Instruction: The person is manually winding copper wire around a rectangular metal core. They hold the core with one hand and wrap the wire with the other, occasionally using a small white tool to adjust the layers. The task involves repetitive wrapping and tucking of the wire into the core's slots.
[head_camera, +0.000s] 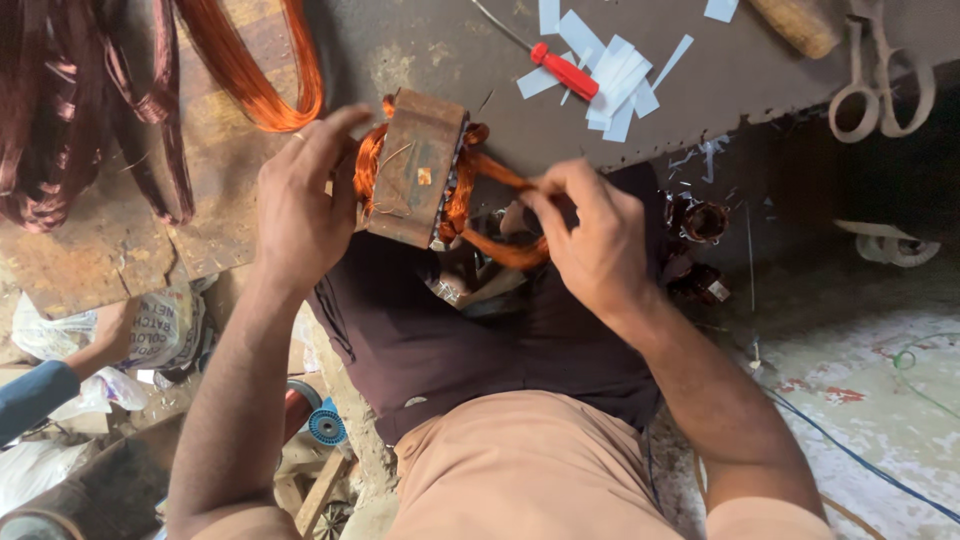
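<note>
A rusty brown motor stator (415, 165) rests at the edge of the workbench (720, 70), with orange copper wire coils (462, 190) sticking out of both ends. My left hand (300, 205) grips the stator's left side, thumb over its top. My right hand (590, 235) pinches a loop of the copper coil (505, 250) that runs out from the stator's right end. My lap in dark cloth lies below both hands.
A red-handled screwdriver (565, 70) and white paper strips (615, 75) lie on the bench. Scissors (885, 85) and a wooden handle (800, 25) sit at top right. Bundles of copper wire (90, 110) hang top left. Another person's arm (60, 375) is at lower left.
</note>
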